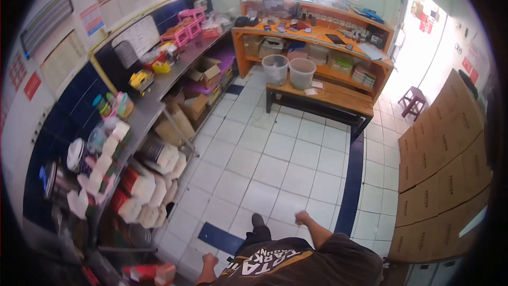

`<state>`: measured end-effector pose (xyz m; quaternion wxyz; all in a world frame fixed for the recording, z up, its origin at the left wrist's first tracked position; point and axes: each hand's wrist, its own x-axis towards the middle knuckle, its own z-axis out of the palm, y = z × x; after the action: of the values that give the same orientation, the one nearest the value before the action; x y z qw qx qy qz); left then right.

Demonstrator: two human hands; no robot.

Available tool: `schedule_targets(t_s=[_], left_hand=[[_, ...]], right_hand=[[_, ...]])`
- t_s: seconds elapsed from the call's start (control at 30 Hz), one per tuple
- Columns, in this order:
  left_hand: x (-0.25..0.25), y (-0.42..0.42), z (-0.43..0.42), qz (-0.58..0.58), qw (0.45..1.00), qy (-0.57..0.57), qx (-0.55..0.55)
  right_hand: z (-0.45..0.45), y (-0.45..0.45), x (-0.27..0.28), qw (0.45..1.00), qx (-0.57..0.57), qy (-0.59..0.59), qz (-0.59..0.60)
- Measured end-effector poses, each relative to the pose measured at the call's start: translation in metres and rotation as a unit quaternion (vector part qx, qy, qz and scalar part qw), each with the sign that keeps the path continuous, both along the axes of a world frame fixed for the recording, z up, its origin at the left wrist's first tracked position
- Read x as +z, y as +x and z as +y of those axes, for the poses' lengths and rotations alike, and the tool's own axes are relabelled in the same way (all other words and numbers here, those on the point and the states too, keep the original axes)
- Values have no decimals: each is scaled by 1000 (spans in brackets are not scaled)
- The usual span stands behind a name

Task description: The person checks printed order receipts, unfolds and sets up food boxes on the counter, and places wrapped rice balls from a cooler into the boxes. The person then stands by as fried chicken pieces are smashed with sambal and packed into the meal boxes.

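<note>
My left hand (210, 260) hangs low beside my dark shirt (280, 258), its fingers curled closed. No object shows in it. Farther forward, my right hand (302, 218) is held over the tiled floor (264, 172), also closed in a loose fist with nothing visible inside. Neither hand touches anything. One dark shoe (257, 220) shows between them. Left of my left hand are a red and white package (150, 273) and a steel counter crowded with goods.
The steel counter (153, 95) runs along the left, with white containers (153, 196) beneath. Ahead, a wooden bench (338, 97) carries two plastic buckets (302, 73) before an orange workbench (312, 36). Stacked cartons (439, 180) line the right; a stool (413, 99) stands by the doorway.
</note>
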<state>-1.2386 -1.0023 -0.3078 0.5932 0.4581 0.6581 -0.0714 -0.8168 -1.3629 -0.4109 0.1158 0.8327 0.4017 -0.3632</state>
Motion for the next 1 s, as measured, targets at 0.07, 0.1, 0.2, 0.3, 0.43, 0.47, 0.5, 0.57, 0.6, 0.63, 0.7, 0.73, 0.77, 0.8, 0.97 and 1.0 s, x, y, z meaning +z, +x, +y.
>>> schedule_targets(t_s=[0.07, 0.1, 0.2, 0.3, 0.43, 0.47, 0.5, 0.57, 0.6, 0.63, 0.7, 0.73, 0.77, 0.8, 0.97, 1.0], left_hand=[[-7, 106, 67, -34, 997, 29, -57], [-9, 163, 96, -54, 994, 37, -87], [-9, 328, 160, -108, 980, 57, -154], [1, 487, 202, -145, 958, 52, -241], [8, 643, 230, -160, 940, 25, -299], [9, 669, 236, -169, 931, 14, -322], [8, 693, 246, -158, 927, 3, -341], [7, 724, 266, -130, 938, -11, -321], [5, 732, 282, -103, 945, -17, -309], [-10, 742, 305, -98, 948, -17, -302], [-45, 749, 338, -36, 943, 147, -295], [-14, 760, 345, -21, 969, 132, -209], [-8, 763, 359, -22, 976, 125, -176], [-14, 767, 380, -22, 978, 103, -179], [-41, 806, 453, 20, 994, -56, -93], [-42, 823, 468, 20, 993, -70, -94]], right_hand=[[-40, 8, 31, 958, -247, 36, 142], [-64, 7, 37, 947, -281, 80, 137], [-94, 15, 29, 754, -626, 73, 188], [-78, 41, 35, 640, -724, 82, 244], [8, 140, 13, 686, -699, 21, 204], [26, 174, 26, 757, -623, -5, 199], [37, 207, 38, 820, -537, -32, 193], [62, 304, -12, 986, -133, -69, 69], [93, 357, -13, 992, -115, -54, 21], [130, 420, -5, 989, -136, -51, 21], [208, 545, 23, 965, -256, 21, 48], [252, 602, 33, 929, -357, 92, 10], [295, 656, 25, 898, -396, 180, -68], [340, 712, 43, 860, -426, 278, -42], [540, 921, 149, 794, -373, 467, -109], [566, 941, 180, 795, -369, 468, -113]])
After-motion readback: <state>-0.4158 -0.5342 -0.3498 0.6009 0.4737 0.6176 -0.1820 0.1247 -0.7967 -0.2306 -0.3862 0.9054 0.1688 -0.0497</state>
